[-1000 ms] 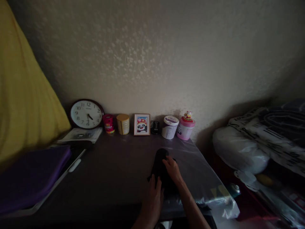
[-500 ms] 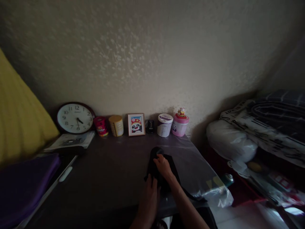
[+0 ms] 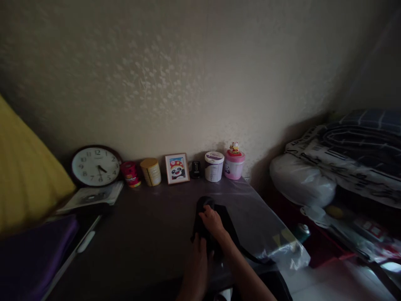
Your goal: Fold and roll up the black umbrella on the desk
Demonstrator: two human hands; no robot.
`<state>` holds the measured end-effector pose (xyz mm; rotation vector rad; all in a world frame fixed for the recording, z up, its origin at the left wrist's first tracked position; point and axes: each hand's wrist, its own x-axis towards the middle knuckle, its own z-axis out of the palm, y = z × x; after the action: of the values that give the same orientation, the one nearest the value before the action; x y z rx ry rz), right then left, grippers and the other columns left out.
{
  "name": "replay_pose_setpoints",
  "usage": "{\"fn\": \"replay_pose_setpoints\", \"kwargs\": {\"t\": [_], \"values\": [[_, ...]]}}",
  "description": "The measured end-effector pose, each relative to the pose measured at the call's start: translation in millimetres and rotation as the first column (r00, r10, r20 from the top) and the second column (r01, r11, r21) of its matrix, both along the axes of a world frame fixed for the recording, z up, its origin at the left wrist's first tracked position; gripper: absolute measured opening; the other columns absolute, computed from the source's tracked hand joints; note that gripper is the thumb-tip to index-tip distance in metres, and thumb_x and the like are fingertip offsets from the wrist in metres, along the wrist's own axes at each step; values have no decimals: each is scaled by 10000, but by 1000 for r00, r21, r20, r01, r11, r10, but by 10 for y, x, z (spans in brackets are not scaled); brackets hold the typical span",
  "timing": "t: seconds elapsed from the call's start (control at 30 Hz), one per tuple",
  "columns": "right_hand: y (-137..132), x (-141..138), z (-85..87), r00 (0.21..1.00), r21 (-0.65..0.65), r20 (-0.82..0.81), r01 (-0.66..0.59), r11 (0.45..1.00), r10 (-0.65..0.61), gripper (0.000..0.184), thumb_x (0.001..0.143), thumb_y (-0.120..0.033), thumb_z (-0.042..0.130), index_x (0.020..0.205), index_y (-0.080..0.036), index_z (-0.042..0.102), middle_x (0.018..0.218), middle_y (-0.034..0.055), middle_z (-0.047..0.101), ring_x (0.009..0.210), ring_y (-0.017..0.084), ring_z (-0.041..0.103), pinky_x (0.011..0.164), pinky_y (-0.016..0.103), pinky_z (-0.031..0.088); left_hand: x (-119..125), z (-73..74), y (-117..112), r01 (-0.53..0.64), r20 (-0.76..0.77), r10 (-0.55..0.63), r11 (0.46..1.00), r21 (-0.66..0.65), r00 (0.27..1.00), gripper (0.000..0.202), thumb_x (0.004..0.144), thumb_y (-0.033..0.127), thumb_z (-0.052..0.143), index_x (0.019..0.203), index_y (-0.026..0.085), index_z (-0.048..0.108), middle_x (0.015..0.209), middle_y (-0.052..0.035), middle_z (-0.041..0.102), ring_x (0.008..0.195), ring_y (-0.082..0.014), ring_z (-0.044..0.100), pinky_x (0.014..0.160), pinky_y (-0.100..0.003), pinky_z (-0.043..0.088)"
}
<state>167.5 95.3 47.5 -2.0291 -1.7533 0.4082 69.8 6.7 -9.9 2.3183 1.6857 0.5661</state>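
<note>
A black cloth item [image 3: 200, 217], perhaps a bag, lies bunched near the front right of the dark table [image 3: 147, 234]. Its top end is rounded, and a dark strap trails off toward the right corner. My right hand [image 3: 212, 220] is closed on its upper part, fingers curled into the fabric. Lower down, at the item's left edge, my left hand [image 3: 199, 251] grips it with fingers pointing away from me; its thumb side is in shadow. Poor light hides the fabric's details.
Along the wall stand a round clock [image 3: 95, 166], a red can [image 3: 130, 174], a yellow tin [image 3: 151, 172], a panda picture frame [image 3: 177, 168], a small black object [image 3: 196, 169], a white tub [image 3: 214, 167] and a pink tub [image 3: 234, 165]. Purple cloth [image 3: 37, 255] lies left; stacked bedding [image 3: 354, 154] is right.
The view has tilted and shifted slightly. Both hands remain on the black cloth item in nearly the same place, with only a small shift of the fingers.
</note>
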Motion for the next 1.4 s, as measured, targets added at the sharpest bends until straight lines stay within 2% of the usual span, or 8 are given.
{"fn": "replay_pose_setpoints", "kwargs": {"t": [0.17, 0.37, 0.6, 0.8, 1.0, 1.1, 1.2, 1.4], "values": [[29, 33, 20, 999, -10, -33, -7, 1000, 7, 309, 830, -228, 479, 1113, -114, 527, 919, 90, 694, 940, 210, 622, 722, 247, 390, -6, 72, -49, 36, 31, -31, 987, -156, 999, 515, 808, 198, 390, 1306, 71, 347, 1416, -197, 255, 1292, -261, 287, 1028, -389, 315], [46, 74, 12, 995, 8, -101, -21, 1000, 22, 315, 809, -233, 492, 1104, -133, 542, 849, 73, 702, 883, 198, 635, 699, 246, 401, 23, 28, -83, -24, 112, 50, 976, -216, 992, 525, 821, 187, 377, 1325, 60, 310, 1403, -177, 300, 1283, -237, 313, 1037, -360, 303], [103, 111, -40, 988, 21, -155, -23, 1000, 26, 310, 774, -257, 539, 1063, -147, 566, 827, 67, 700, 877, 204, 636, 687, 248, 415, 74, 156, -127, -72, -46, 63, 973, -218, 997, 524, 832, 115, 361, 1350, 123, 286, 1413, -161, 294, 1285, -246, 310, 1024, -373, 309], [133, 82, -32, 928, -122, -336, -213, 969, 162, 311, 780, -200, 458, 1078, -140, 523, 749, 30, 704, 530, 118, 626, 484, 203, 395, 60, 392, -140, -21, -6, 20, 976, -215, 1000, 711, 776, 80, 441, 1382, 294, 137, 1343, -122, 401, 1195, -246, 430, 950, -373, 387], [117, 49, 81, 919, -130, -252, -341, 931, 302, 204, 750, -172, 474, 914, -161, 595, 697, 6, 700, 439, 86, 576, 449, 180, 371, 54, 493, -130, -40, 12, 46, 950, -310, 999, 674, 772, 95, 436, 1382, 176, 161, 1346, -154, 387, 1212, -259, 398, 983, -373, 359], [22, 15, 170, 907, -47, -161, -400, 915, 388, 165, 763, -176, 482, 838, -183, 628, 674, -5, 690, 479, 96, 588, 504, 190, 400, 45, 479, -122, -40, 26, 52, 945, -323, 998, 675, 770, 91, 427, 1383, 137, 147, 1364, -155, 370, 1239, -250, 369, 1007, -364, 336], [-168, 66, 173, 864, 177, -213, -426, 887, 457, 201, 829, -241, 451, 896, -211, 638, 811, 6, 692, 680, 123, 635, 635, 206, 453, 18, 385, -121, 4, 73, 17, 960, -280, 997, 635, 796, 117, 382, 1381, 92, 139, 1399, -155, 321, 1279, -219, 316, 1031, -326, 311], [-533, 331, -114, 907, 496, -129, -292, 818, 402, 257, 888, -289, 395, 996, -219, 618, 1023, 58, 648, 990, 170, 570, 879, 317, 442, 0, 48, -106, -27, 41, 36, 981, -193, 999, 577, 818, 181, 364, 1362, 57, 217, 1378, -163, 360, 1263, -223, 351, 1017, -353, 342]]}}
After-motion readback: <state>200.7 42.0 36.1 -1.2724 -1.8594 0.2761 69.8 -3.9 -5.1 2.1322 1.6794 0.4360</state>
